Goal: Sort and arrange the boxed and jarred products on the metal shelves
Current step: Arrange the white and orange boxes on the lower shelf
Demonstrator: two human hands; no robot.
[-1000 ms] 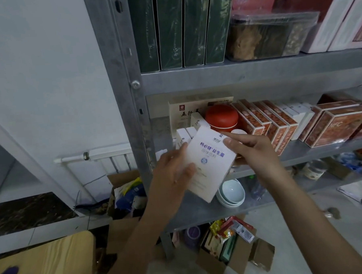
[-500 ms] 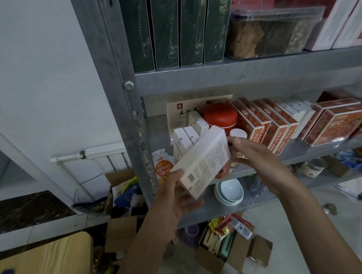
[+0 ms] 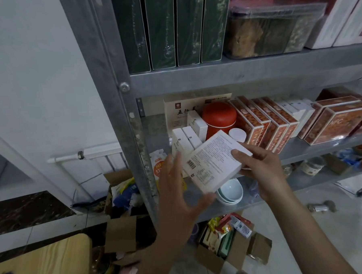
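the held box (image 3: 214, 162) sits between the left hand (image 3: 178, 191) and the right hand (image 3: 259, 164), before the middle shelf (image 3: 323, 148) — on it, small upright boxes (image 3: 184, 140) stand left of the jar (image 3: 219, 119), a row of leaning boxes (image 3: 267, 121) right of it. stacked bowls (image 3: 231, 191) lie on the lower shelf (image 3: 304, 181).

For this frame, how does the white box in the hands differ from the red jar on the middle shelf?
The white box is flat, rectangular and printed with small text and a barcode; the red jar is round with a domed lid. The white box is tilted in the air, gripped by the right hand with the left hand at its edge; the red jar stands upright on the metal shelf, untouched. Both are closed.
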